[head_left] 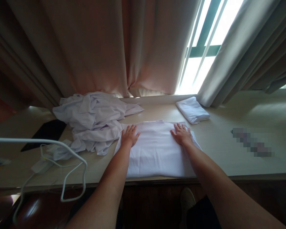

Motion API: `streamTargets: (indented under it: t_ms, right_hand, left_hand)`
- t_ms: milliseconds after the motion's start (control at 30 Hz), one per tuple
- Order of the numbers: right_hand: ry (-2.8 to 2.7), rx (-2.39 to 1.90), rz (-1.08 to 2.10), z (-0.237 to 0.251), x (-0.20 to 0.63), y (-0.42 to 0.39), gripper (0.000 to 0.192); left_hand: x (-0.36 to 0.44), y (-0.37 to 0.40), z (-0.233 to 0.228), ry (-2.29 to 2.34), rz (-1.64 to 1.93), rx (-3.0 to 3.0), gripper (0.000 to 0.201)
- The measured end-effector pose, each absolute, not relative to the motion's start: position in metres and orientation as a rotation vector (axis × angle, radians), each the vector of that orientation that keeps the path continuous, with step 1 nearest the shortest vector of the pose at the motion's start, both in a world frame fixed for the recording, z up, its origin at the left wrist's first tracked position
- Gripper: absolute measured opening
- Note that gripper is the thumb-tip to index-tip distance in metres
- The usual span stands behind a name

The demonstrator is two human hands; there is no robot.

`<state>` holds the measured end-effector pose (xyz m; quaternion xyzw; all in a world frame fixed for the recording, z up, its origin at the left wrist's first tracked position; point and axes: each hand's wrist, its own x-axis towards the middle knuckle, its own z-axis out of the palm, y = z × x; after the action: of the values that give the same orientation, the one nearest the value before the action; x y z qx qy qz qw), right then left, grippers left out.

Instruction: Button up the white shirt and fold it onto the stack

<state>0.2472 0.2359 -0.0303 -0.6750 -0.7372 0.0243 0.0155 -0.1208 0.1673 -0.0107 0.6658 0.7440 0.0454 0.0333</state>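
A white garment (pixel 156 152) lies flat and partly folded on the pale table (pixel 228 156) in front of me. My left hand (pixel 129 135) presses palm-down on its far left corner, fingers spread. My right hand (pixel 181 134) rests flat on its far right corner, fingers apart too. Neither hand grips the cloth. To the left, touching the garment's edge, sits a crumpled heap of white clothes (pixel 95 119). A neatly folded white garment (pixel 192 110) lies at the back right near the window.
A white cable (pixel 62 149) loops over the table's left front edge, beside a white plug or adapter (pixel 39 165). A black flat object (pixel 46 133) lies at the left. Curtains (pixel 105 47) and a bright window (pixel 205 47) stand behind the table.
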Motion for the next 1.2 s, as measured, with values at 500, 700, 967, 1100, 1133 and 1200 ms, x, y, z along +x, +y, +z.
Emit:
streamTargets:
  t_ms: [500, 700, 967, 1100, 1133, 1200]
  right_hand:
    - [-2.278, -2.087, 0.071, -0.029, 0.247, 0.239, 0.075]
    - [-2.278, -2.087, 0.079, -0.029, 0.247, 0.241, 0.074]
    - [-2.27, -2.072, 0.067, -0.031, 0.248, 0.246, 0.074]
    - [-2.28, -2.08, 0.079, -0.031, 0.248, 0.25, 0.075]
    - [-2.28, -2.077, 0.077, -0.032, 0.248, 0.25, 0.075]
    - [-2.281, -2.068, 0.072, -0.032, 0.248, 0.252, 0.075]
  left_hand:
    - [-0.118, 0.17, -0.008, 2.295, 0.136, 2.032, 0.07]
    - [-0.117, 0.173, -0.009, 2.306, 0.138, 2.025, 0.069]
    - [-0.119, 0.178, -0.012, 2.303, 0.161, 2.036, 0.069]
    - [-0.12, 0.181, -0.012, 2.299, 0.157, 2.03, 0.069]
    - [-0.12, 0.181, -0.012, 2.296, 0.158, 2.032, 0.069]
    - [-0.12, 0.183, -0.012, 2.293, 0.16, 2.034, 0.069]
